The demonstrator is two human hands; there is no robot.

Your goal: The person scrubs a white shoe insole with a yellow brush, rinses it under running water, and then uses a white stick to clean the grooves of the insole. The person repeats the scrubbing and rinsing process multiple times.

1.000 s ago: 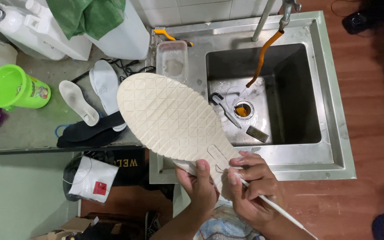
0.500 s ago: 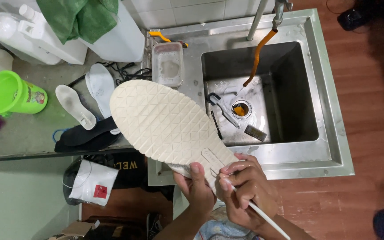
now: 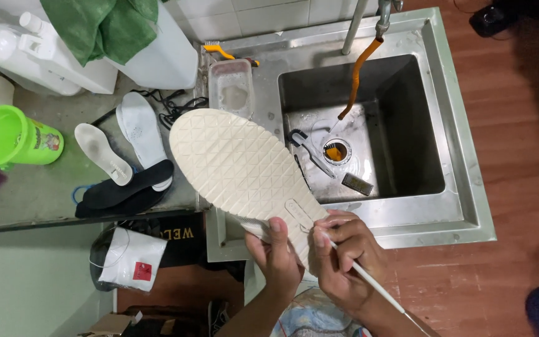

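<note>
A grey counter (image 3: pixel 38 187) carries a green cup (image 3: pixel 9 137), two white insoles (image 3: pixel 120 140), two black insoles (image 3: pixel 123 190) and white jugs (image 3: pixel 51 56) under a green cloth (image 3: pixel 98 22). Beside it, the steel sink (image 3: pixel 463 156) holds a clear tub (image 3: pixel 232 90) on its rim, a yellow brush (image 3: pixel 223 51) just behind the tub.

One cream shoe (image 3: pixel 241 165) with a triangle-patterned sole. One thin white rod (image 3: pixel 369 281). Two hands: one left hand (image 3: pixel 277 257), one right hand (image 3: pixel 343 253). Two white insoles (image 3: pixel 140 128) and two black insoles (image 3: pixel 123 190) on the counter. One green cup (image 3: pixel 7 136). One green cloth (image 3: pixel 98 22). Two white jugs (image 3: pixel 45 56). One clear rectangular tub (image 3: pixel 232 93). One steel sink (image 3: pixel 456 156) with one orange hose (image 3: pixel 355 75). One white bag (image 3: pixel 131 259) below the counter.
</note>
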